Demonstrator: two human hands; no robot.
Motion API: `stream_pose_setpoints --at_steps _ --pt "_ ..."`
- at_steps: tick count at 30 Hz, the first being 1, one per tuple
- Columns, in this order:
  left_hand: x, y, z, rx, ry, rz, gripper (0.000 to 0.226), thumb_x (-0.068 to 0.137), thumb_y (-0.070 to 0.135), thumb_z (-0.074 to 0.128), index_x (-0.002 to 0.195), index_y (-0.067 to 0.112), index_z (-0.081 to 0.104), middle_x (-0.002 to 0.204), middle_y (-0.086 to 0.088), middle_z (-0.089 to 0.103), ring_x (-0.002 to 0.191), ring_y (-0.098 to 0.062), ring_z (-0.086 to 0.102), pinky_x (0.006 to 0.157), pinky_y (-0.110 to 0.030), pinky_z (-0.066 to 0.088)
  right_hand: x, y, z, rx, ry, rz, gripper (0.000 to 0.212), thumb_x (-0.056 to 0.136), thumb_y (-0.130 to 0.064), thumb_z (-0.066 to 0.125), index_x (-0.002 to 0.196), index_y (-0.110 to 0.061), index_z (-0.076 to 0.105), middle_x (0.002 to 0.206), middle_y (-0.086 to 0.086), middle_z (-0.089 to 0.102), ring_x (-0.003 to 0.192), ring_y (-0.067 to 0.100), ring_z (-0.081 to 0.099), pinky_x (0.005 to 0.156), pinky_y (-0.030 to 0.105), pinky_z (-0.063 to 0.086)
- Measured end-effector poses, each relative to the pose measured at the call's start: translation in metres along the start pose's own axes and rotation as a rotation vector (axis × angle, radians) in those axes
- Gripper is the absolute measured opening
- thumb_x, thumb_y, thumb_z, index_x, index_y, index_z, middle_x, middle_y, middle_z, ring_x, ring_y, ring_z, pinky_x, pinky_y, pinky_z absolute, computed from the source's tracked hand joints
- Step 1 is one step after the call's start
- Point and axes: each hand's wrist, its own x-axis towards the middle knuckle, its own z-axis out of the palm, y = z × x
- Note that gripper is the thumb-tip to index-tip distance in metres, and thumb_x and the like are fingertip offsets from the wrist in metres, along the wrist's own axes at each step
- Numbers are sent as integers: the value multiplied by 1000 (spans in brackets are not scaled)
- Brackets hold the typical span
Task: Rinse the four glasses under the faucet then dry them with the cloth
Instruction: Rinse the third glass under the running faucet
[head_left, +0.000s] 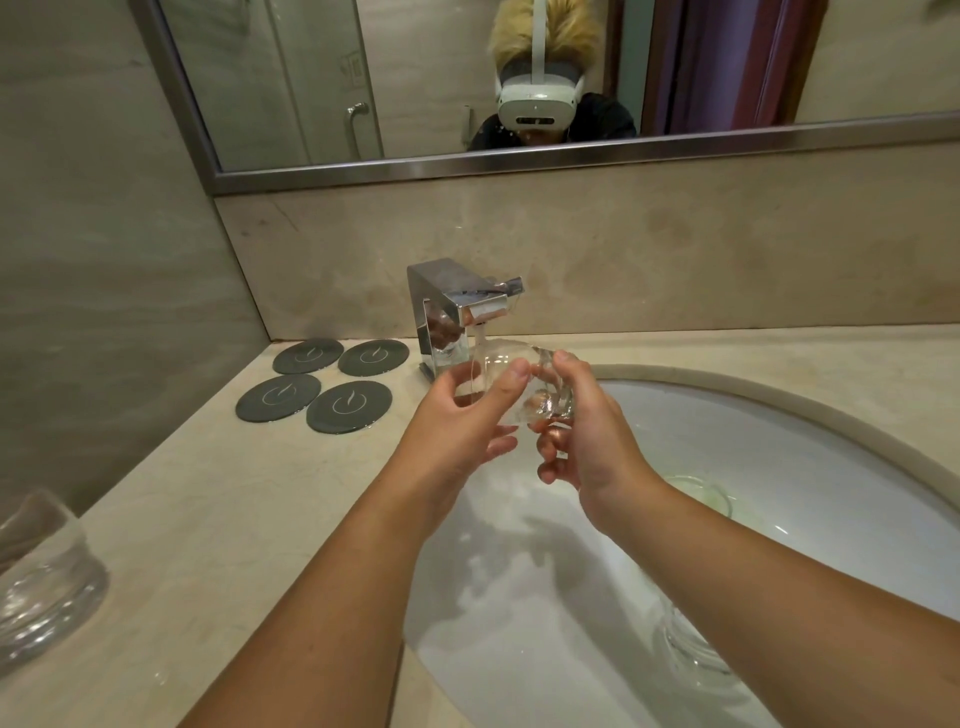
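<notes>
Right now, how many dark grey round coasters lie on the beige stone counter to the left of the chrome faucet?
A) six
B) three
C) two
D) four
D: four dark grey round coasters lie in a two-by-two group on the beige stone counter, left of the chrome faucet.

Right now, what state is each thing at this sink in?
faucet, running.
held glass, tilted under the stream, gripped by left hand and right hand.
counter glass, upright, untouched.
basin glass, in the sink, pose unclear.
coasters, flat, nothing on them.
</notes>
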Motion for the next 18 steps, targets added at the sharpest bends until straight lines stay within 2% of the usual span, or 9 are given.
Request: stream_pose_setpoints --at_steps 1,3,6,9,11,13,16,18 --pt "0 0 0 17 22 8 101 62 71 88 144 22 53 126 -6 73 97 -19 78 91 -36 64 -1 0 0 -11 -2 -7 40 102 -57 53 112 -26 76 81 8 60 51 15 48 50 30 39" --pt "0 0 -1 37 54 45 96 64 67 85 142 20 56 127 -4 73 102 -17 77 90 -34 65 -1 0 1 -26 -5 -3 42 102 -58 51 113 -27 76 85 9 62 52 15 49 51 29 37" --pt "0 -1 -2 10 39 76 86 72 54 91 144 20 57 133 1 70 114 -14 75 90 -31 64 -2 -1 2 -53 1 42 57 99 -74 45 116 -30 76 89 6 66 52 15 50 50 28 36" --pt "-2 -1 -2 -36 12 83 67 77 40 89 136 25 61 128 1 72 112 -11 75 93 -33 63 -1 -2 0 -66 15 105 69 93 -86 39 114 -33 77 78 1 62 49 14 45 50 27 33" --pt "-1 -1 -2 -30 -20 92 51 87 26 88 132 29 64 126 0 73 110 -10 76 95 -36 63 0 -2 -1 -50 28 121 64 94 -83 43 103 -29 77 67 -2 56 47 14 42 50 27 33" --pt "-1 -2 -2 -52 -46 83 56 86 20 89 135 30 64 128 -1 72 110 -11 76 98 -38 62 1 -2 -1 -16 35 117 54 97 -74 50 96 -26 74 64 -2 53 45 14 41 51 28 33" --pt "0 -1 0 -118 -61 46 62 85 23 91 139 29 62 124 4 74 110 -8 75 103 -39 59 2 -1 -1 35 31 91 47 100 -63 52 108 -23 76 64 0 53 45 14 41 50 29 34" --pt "-1 -1 2 -113 -66 21 68 78 41 89 138 29 60 121 6 75 115 -12 74 102 -37 59 2 0 -1 36 29 54 44 102 -58 52 113 -23 76 67 2 54 47 14 42 50 29 35"
